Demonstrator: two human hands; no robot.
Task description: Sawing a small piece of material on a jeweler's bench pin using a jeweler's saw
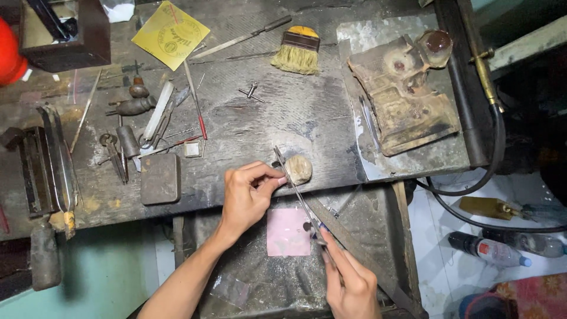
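My left hand [248, 195] pinches something small between thumb and fingers, pressed against a worn wooden peg [299, 169] at the bench's front edge; the held piece is too small to make out. My right hand [349, 277] grips the handle of a long thin metal file [295, 186], whose blade runs up and left across the fingertips of the left hand, beside the peg. A pink square sheet [288, 232] lies on the lower tray just below both hands.
The dark wooden bench [266, 118] carries a brush [297, 52], a yellow paper sheet [170, 34], several hand tools [142, 118], a small metal tin [160, 178] and a rusty machine part [401, 94]. A hose [493, 147] and plastic bottles [502, 248] lie at right.
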